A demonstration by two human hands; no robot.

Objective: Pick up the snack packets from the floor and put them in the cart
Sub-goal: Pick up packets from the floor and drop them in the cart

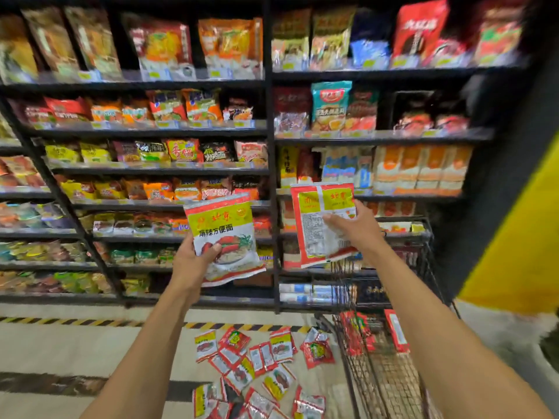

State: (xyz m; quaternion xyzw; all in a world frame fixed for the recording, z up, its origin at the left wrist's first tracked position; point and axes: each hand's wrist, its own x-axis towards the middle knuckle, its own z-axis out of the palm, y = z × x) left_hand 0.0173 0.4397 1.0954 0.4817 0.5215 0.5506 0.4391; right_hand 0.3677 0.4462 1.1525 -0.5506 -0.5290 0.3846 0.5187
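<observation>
Holding a snack packet [225, 234] with its front showing, the left grip [193, 258] has its thumb across the lower left face and its fingers curled behind, raised before the shelves [269, 134] mid-scene. The right grip [355, 232] pinches a second packet [320, 219], back side showing, thumb on its face, above the far end of the wire cart [363, 385] at right, where a few red packets [357, 331] lie inside. More loose packets [257, 367] are scattered on the floor [75, 346], near, between the arms, just left of the cart.
</observation>
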